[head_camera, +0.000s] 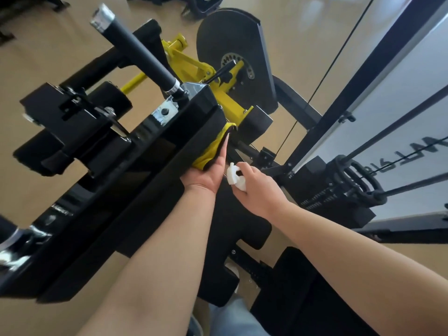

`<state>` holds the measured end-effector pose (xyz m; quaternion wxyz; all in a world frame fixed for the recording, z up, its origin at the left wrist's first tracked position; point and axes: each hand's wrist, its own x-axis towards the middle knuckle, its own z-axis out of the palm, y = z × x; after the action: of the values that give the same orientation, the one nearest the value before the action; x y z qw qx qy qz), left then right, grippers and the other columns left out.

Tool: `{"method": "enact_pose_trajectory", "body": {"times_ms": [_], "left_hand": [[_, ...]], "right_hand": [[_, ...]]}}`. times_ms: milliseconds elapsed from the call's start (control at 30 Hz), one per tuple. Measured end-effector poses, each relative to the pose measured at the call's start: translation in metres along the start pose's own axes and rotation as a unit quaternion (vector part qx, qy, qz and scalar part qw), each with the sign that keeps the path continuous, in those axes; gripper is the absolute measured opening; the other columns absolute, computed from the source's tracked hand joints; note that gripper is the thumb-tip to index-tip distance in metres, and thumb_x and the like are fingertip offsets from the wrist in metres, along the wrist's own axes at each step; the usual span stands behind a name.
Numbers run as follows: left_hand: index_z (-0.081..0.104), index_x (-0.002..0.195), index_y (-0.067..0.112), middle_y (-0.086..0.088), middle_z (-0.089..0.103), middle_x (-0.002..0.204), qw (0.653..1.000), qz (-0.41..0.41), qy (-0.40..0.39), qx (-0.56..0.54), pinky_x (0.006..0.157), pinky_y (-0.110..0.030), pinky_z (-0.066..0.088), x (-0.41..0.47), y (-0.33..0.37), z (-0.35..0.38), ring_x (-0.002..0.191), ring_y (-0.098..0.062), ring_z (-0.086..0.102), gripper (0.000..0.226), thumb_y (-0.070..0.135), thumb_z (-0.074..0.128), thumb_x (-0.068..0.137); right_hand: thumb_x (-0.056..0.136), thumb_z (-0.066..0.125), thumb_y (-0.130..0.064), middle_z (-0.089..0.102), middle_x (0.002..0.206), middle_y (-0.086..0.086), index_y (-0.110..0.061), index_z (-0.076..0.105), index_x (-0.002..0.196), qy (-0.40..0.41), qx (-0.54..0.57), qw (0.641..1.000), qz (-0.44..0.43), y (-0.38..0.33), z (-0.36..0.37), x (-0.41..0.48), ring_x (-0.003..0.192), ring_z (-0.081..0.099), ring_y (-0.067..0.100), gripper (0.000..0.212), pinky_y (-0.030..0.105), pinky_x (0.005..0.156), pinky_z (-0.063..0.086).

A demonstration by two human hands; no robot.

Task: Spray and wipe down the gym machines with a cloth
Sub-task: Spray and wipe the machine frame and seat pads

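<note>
A black and yellow gym machine fills the view, with a long black padded arm (135, 180) running from lower left to centre. My left hand (208, 173) presses a yellow cloth with a dark edge (213, 149) flat against the side of that pad, fingers straight. Just right of it, my right hand (257, 187) grips a spray bottle; only its white nozzle head (233, 175) shows, pointing toward the cloth. The bottle's body is hidden inside the hand.
A black grip handle with a chrome cap (135, 47) sticks up at upper left. A yellow frame (218, 83) and a round black cam plate (232, 44) sit behind. The weight stack (339, 197) with cables stands at right, and the seat pad (232, 229) lies below my arms.
</note>
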<state>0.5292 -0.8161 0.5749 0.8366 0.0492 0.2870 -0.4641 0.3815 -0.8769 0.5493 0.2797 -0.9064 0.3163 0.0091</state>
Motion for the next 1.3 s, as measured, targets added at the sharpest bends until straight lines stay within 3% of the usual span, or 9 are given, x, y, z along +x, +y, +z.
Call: {"method": "enact_pose_trajectory", "body": {"times_ms": [133, 233, 400, 533, 667, 867, 1033, 1167, 1300], "left_hand": [[0.03, 0.157, 0.005, -0.039, 0.027, 0.156, 0.989, -0.05, -0.063, -0.127, 0.091, -0.084, 0.038, 0.005, 0.005, -0.013, 0.14, -0.068, 0.024, 0.089, 0.046, 0.069, 0.089], [0.024, 0.155, -0.005, -0.049, 0.028, 0.149, 0.986, -0.074, -0.054, -0.141, 0.097, -0.08, 0.04, -0.014, 0.012, -0.021, 0.141, -0.066, 0.024, 0.093, 0.044, 0.069, 0.09], [0.031, 0.156, -0.003, -0.04, 0.029, 0.155, 0.99, -0.073, -0.05, -0.106, 0.097, -0.077, 0.043, -0.047, 0.048, -0.044, 0.143, -0.063, 0.027, 0.078, 0.041, 0.059, 0.097], [0.035, 0.155, 0.0, -0.034, 0.034, 0.157, 0.996, -0.045, -0.044, -0.061, 0.103, -0.076, 0.039, -0.077, 0.081, -0.059, 0.143, -0.06, 0.03, 0.07, 0.037, 0.055, 0.1], [0.058, 0.14, 0.004, -0.028, 0.055, 0.144, 0.998, 0.059, -0.027, 0.004, 0.109, -0.072, 0.036, -0.126, 0.107, -0.069, 0.137, -0.054, 0.046, 0.054, 0.038, 0.053, 0.098], [0.061, 0.138, 0.008, -0.025, 0.065, 0.132, 0.985, 0.152, 0.008, 0.079, 0.086, -0.069, 0.055, -0.196, 0.162, -0.102, 0.113, -0.052, 0.066, 0.046, 0.033, 0.042, 0.105], [0.054, 0.146, 0.011, -0.023, 0.062, 0.138, 0.981, 0.153, 0.035, 0.117, 0.092, -0.062, 0.056, -0.239, 0.201, -0.129, 0.124, -0.049, 0.061, 0.052, 0.039, 0.043, 0.104], [0.054, 0.146, 0.018, -0.02, 0.061, 0.14, 0.979, 0.147, 0.034, 0.135, 0.11, -0.062, 0.042, -0.261, 0.222, -0.132, 0.13, -0.048, 0.056, 0.059, 0.054, 0.041, 0.102], [0.062, 0.136, 0.019, -0.017, 0.066, 0.134, 0.98, 0.158, 0.011, 0.124, 0.114, -0.057, 0.037, -0.264, 0.229, -0.12, 0.124, -0.042, 0.063, 0.05, 0.047, 0.037, 0.103]], "right_hand": [[0.103, 0.063, -0.037, 0.061, 0.14, 0.002, -0.025, 0.031, 0.157, -0.007, 0.011, 1.0, 0.022, 0.0, 0.004, -0.004, 0.113, 0.067, 0.027, 0.063, 0.032, 0.086, 0.055], [0.103, 0.064, -0.036, 0.061, 0.138, 0.002, -0.025, 0.032, 0.157, -0.022, 0.003, 0.999, 0.025, -0.005, 0.01, -0.01, 0.111, 0.067, 0.025, 0.064, 0.029, 0.083, 0.055], [0.103, 0.063, -0.036, 0.063, 0.131, 0.002, -0.025, 0.032, 0.156, -0.046, -0.016, 0.999, 0.022, -0.029, 0.031, -0.018, 0.098, 0.062, 0.019, 0.062, 0.026, 0.076, 0.05], [0.103, 0.059, -0.036, 0.062, 0.13, 0.003, -0.025, 0.032, 0.155, -0.066, -0.026, 0.997, 0.003, -0.062, 0.053, -0.029, 0.102, 0.065, 0.026, 0.06, 0.032, 0.078, 0.051], [0.102, 0.058, -0.037, 0.061, 0.13, 0.002, -0.026, 0.033, 0.154, -0.087, -0.034, 0.995, -0.021, -0.1, 0.081, -0.042, 0.102, 0.065, 0.026, 0.059, 0.032, 0.076, 0.048], [0.102, 0.056, -0.038, 0.062, 0.13, 0.002, -0.025, 0.037, 0.15, -0.12, -0.033, 0.991, -0.057, -0.161, 0.121, -0.064, 0.102, 0.066, 0.029, 0.054, 0.035, 0.075, 0.05], [0.103, 0.055, -0.038, 0.062, 0.133, 0.004, -0.026, 0.031, 0.155, -0.142, -0.036, 0.986, -0.085, -0.202, 0.152, -0.086, 0.105, 0.066, 0.03, 0.059, 0.036, 0.078, 0.055], [0.103, 0.055, -0.037, 0.062, 0.135, 0.005, -0.023, 0.033, 0.155, -0.143, -0.031, 0.986, -0.082, -0.225, 0.17, -0.103, 0.11, 0.065, 0.032, 0.058, 0.035, 0.079, 0.051], [0.103, 0.057, -0.037, 0.06, 0.14, 0.002, -0.025, 0.034, 0.154, -0.148, -0.029, 0.986, -0.075, -0.232, 0.178, -0.12, 0.112, 0.064, 0.03, 0.057, 0.033, 0.08, 0.048]]}}
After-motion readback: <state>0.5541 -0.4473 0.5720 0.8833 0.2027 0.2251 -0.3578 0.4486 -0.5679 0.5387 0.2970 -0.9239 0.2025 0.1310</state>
